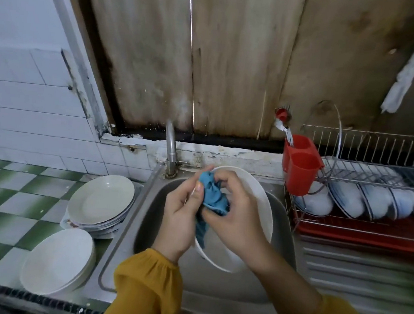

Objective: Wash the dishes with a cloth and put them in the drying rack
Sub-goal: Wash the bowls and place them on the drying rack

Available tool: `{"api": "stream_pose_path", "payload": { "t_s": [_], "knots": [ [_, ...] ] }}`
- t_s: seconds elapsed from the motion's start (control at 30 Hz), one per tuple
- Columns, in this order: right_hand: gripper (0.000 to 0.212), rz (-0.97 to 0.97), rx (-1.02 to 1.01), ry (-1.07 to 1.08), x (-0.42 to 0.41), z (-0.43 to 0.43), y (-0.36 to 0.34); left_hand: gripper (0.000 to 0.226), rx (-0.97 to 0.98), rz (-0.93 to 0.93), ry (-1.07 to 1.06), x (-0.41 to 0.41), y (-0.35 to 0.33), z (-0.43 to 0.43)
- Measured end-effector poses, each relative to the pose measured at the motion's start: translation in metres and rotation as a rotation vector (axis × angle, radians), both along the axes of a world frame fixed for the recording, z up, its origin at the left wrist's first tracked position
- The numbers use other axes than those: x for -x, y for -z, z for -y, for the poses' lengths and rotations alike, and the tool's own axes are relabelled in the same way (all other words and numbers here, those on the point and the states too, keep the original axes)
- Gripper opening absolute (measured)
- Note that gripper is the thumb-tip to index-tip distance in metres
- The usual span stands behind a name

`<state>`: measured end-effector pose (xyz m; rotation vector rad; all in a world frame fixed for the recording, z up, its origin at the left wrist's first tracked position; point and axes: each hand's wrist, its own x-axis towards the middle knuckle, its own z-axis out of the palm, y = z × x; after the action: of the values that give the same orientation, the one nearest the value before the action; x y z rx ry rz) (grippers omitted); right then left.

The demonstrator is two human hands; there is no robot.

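Rough wooden boards [233, 59] back this kitchen corner, with a green-and-white checked counter [11, 203] to the left and a steel sink [216, 281] set in the middle. On the right stands a wire drying rack [375, 150], which has a row of white bowls [346, 200] leaning on edge in its lower tier. Two stacks of pale plates sit on the counter just beside the sink, one further back [101, 198] and one nearer the front edge [59, 261]. Over the basin a white plate [259, 200] is held tilted, its face turned toward the person. The left hand [178, 224], in a mustard sleeve, grips the plate's left rim with thumb and curled fingers. The right hand [238, 214] is curled round a bunched blue cloth [212, 197] and presses it against the plate's face. A red cutlery holder [301, 169] hangs on the rack's near end. A steel tap [170, 149] rises behind the sink.
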<state>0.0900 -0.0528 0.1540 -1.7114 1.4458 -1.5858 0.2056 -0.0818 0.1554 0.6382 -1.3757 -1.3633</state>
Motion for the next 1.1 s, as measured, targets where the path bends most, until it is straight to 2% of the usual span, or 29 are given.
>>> {"api": "stream_pose_path", "payload": {
  "t_s": [0.07, 0.13, 0.17, 0.23, 0.33, 0.37, 0.43, 0.5, 0.53, 0.57, 0.63, 0.7, 0.77, 0.8, 0.93, 1.0, 1.03, 1.1],
  "knots": [
    [0.041, 0.075, -0.044, 0.044, 0.005, -0.003, -0.006, 0.031, 0.026, -0.004, 0.041, 0.003, -0.001, -0.001],
    [0.043, 0.145, -0.003, 0.212, 0.012, -0.004, -0.007, 0.032, 0.048, -0.006, 0.058, 0.01, -0.002, -0.003],
    [0.044, 0.17, 0.013, 0.227, 0.014, -0.005, -0.007, 0.032, 0.05, -0.009, 0.068, 0.014, -0.002, -0.004],
    [0.042, 0.178, -0.03, 0.062, 0.016, -0.01, -0.003, 0.036, 0.046, -0.008, 0.095, 0.02, -0.001, -0.004],
    [0.042, 0.079, -0.233, -0.207, 0.025, -0.03, -0.002, 0.036, 0.009, -0.02, 0.18, 0.022, -0.003, -0.001],
    [0.041, -0.053, -0.318, -0.222, 0.033, -0.036, -0.002, 0.035, 0.009, -0.021, 0.188, 0.023, -0.004, 0.001],
    [0.041, -0.537, -0.473, -0.132, 0.05, -0.043, 0.0, 0.031, 0.021, -0.016, 0.175, 0.026, -0.004, 0.004],
    [0.043, -0.941, -0.497, 0.189, 0.062, -0.047, 0.001, 0.03, 0.006, -0.018, 0.207, 0.034, -0.001, 0.006],
    [0.045, -0.997, -0.366, 0.408, 0.068, -0.047, 0.003, 0.035, -0.007, -0.016, 0.234, 0.039, 0.001, 0.006],
    [0.048, -0.943, -0.263, 0.581, 0.074, -0.049, 0.005, 0.038, -0.025, -0.015, 0.269, 0.045, 0.003, 0.004],
    [0.058, -0.713, -0.076, 0.757, 0.075, -0.049, 0.008, 0.037, -0.039, -0.025, 0.339, 0.057, 0.003, -0.001],
    [0.056, -0.44, 0.018, 0.744, 0.067, -0.049, 0.005, 0.031, -0.008, -0.027, 0.404, 0.068, 0.001, -0.008],
    [0.049, -0.143, 0.0, 0.613, 0.054, -0.053, 0.003, 0.029, -0.017, -0.046, 0.462, 0.076, -0.001, -0.014],
    [0.047, -0.071, 0.002, 0.584, 0.05, -0.056, 0.003, 0.031, -0.015, -0.05, 0.496, 0.078, 0.0, -0.015],
    [0.04, 0.118, 0.092, 0.754, 0.053, -0.07, 0.004, 0.033, 0.044, -0.026, 0.591, 0.088, 0.001, -0.026],
    [0.039, 0.17, 0.013, 0.647, 0.055, -0.075, 0.004, 0.028, 0.025, -0.03, 0.592, 0.096, 0.001, -0.029],
    [0.041, 0.136, -0.045, 0.538, 0.056, -0.079, 0.006, 0.024, 0.016, -0.037, 0.575, 0.099, 0.0, -0.028],
    [0.047, -0.056, -0.162, 0.34, 0.061, -0.095, 0.006, 0.026, 0.012, -0.038, 0.551, 0.105, -0.004, -0.024]
  ]
}}
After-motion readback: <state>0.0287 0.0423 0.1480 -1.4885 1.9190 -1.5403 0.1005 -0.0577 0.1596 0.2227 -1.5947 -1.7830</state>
